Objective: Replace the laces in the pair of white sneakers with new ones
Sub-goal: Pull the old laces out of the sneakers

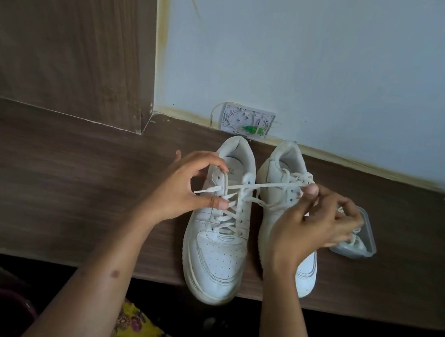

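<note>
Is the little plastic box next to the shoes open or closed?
Open. The plastic box has no lid on top, and you can see white laces lying loose inside it. The right hand covers part of it.

Two sneakers (216,241) stand side by side on the table (71,175), a container (359,244) right of them.

Your table (71,175): dark wood grain, butts against wall at back, wood panel rising at left rear. Left sneaker (215,253) lies flat on it, toe overhanging front edge toward you. Right sneaker (279,182) just beside it, toe near edge too, heels toward wall. Clear tub (365,245) sits right of right sneaker, close to it. White box (246,121) stands at back edge against wall, behind sneakers.
</note>
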Tool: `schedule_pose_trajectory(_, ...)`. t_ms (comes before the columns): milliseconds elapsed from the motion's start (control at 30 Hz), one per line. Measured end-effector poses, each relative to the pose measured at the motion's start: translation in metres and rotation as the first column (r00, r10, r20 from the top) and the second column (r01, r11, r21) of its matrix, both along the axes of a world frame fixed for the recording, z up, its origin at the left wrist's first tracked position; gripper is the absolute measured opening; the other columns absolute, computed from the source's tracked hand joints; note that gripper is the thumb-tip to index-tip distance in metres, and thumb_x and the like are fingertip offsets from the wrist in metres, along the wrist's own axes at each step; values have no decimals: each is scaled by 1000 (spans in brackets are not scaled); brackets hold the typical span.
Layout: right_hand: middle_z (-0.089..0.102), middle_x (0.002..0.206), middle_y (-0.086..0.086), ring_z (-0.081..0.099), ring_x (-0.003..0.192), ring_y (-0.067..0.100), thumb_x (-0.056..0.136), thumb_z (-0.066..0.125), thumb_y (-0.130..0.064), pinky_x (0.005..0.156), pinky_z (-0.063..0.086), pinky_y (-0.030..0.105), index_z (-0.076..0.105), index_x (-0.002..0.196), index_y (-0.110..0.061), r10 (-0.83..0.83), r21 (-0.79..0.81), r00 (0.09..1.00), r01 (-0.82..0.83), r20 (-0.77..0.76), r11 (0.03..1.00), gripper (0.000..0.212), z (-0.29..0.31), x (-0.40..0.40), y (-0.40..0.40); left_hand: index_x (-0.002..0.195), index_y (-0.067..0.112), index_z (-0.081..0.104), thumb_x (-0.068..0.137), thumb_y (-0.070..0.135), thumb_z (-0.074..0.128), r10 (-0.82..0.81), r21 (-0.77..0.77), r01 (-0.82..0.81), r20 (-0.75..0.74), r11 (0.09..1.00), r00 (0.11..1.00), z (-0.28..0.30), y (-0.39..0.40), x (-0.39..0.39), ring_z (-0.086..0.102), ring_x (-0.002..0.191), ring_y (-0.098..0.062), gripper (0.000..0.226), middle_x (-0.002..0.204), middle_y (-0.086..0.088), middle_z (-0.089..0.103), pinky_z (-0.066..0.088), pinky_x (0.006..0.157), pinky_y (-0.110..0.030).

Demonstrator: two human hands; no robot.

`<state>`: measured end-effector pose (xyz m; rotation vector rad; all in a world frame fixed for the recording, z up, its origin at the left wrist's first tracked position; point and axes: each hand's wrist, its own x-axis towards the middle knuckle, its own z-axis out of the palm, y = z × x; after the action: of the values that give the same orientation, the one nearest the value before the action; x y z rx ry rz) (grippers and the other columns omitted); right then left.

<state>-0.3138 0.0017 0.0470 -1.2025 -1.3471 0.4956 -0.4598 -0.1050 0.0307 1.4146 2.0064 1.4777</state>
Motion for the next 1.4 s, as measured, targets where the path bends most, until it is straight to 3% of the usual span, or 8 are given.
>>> schedule_pose_trajectory(167, 37, 139, 4, 27, 123, 24, 96, 61, -31, 104, 11, 16, 67, 112, -35, 318, 121, 857, -395, 405, 911, 18, 3, -1, -9, 110, 42, 61, 58, 64, 80, -4, 14, 3, 7, 1000, 1000, 0, 1, 1, 55, 113, 7, 59, 130, 21, 54, 25, 112, -65)
schedule_pose_trajectory(300, 33, 148, 1, 14, 135, 27, 96, 52, -42, 110, 18, 51, 71, 99, -34, 507, -61, 566, -626, 651, 777, 21, -10, -9, -14, 111, 40, 61, 61, 62, 79, 0, 36, 1, -25, 999, 1000, 0, 1, 0, 56, 115, 1, 58, 128, 15, 56, 27, 109, -67)
schedule_pose_trajectory(567, 45, 118, 2, 37, 106, 21, 95, 56, -20, 96, 38, 48, 67, 86, -16, 80, 35, 997, -80, 4, 996, 15, 10, 9, 8, 104, 42, 61, 58, 53, 84, -16, 13, 16, 20, 1000, 1000, 2, -1, 1, 49, 104, 24, 53, 126, 28, 52, 15, 119, -58)
schedule_pose_trajectory(800, 43, 110, -3, 48, 103, 24, 83, 73, -13, 91, 38, 32, 65, 104, -19, 300, -61, 927, -294, 227, 954, 23, 3, 30, -7, 110, 38, 59, 70, 53, 80, 65, -8, -67, -125, 998, 990, 1, 3, 6, 51, 116, 7, 47, 127, 28, 48, -10, 121, -43)
schedule_pose_trajectory(900, 53, 99, -6, 59, 89, 17, 89, 69, -30, 74, 46, 32, 65, 92, -22, 464, -239, 799, -399, 382, 885, 10, -1, 34, -27, 109, 43, 61, 70, 62, 65, 143, -4, -153, -328, 988, 934, 3, 7, 11, 35, 138, -5, 44, 145, 15, 42, -18, 117, -41)
schedule_pose_trajectory(1067, 53, 95, -8, 59, 73, 12, 90, 56, -60, 62, 42, 29, 66, 87, -20, 467, -288, 741, -369, 482, 884, 41, -7, 30, -45, 99, 34, 73, 80, 42, 59, 223, -5, -282, -601, 959, 768, 4, 20, 30, 31, 143, -29, 25, 145, -4, 49, -8, 118, -55)
schedule_pose_trajectory(1233, 59, 65, -6, 55, 63, 16, 91, 50, -64, 54, 32, 30, 59, 76, -22, 479, -350, 704, -335, 524, 875, 46, -9, 24, -43, 83, 31, 75, 82, 27, 71, 204, 45, -216, -553, 975, 808, 0, 23, 27, 27, 145, -30, 6, 145, 1, 50, -6, 115, -64)
schedule_pose_trajectory(1400, 57, 60, -6, 55, 60, 17, 91, 50, -64, 57, 39, 31, 58, 71, -20, 479, -368, 696, -319, 535, 874, 49, -11, 20, -40, 74, 29, 77, 72, 38, 65, 532, 226, -483, -288, 846, 797, 7, 8, 20, 44, 122, -6, 15, 122, 12, 64, 17, 114, -63)
